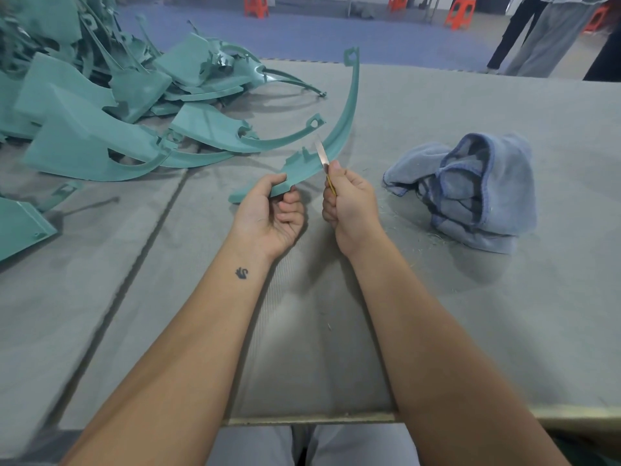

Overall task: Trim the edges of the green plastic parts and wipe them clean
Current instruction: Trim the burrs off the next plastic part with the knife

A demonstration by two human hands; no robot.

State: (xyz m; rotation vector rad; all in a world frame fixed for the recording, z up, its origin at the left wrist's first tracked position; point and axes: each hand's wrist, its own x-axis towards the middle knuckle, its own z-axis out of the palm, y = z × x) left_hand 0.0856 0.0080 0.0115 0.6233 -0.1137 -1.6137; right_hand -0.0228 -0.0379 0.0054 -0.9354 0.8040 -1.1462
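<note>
Head: left hand (268,213) grip pinches green part (336,129); right hand (346,200) grips knife (322,156).

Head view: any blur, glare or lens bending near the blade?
Head view: blade and held green part fairly sharp; left pile smeared at the frame edge; table edge bows from the wide lens; soft shadows, no harsh glare.

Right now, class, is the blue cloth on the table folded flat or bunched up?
Bunched up: the blue terry cloth sits in a crumpled heap on the grey table, folds standing up.
</note>
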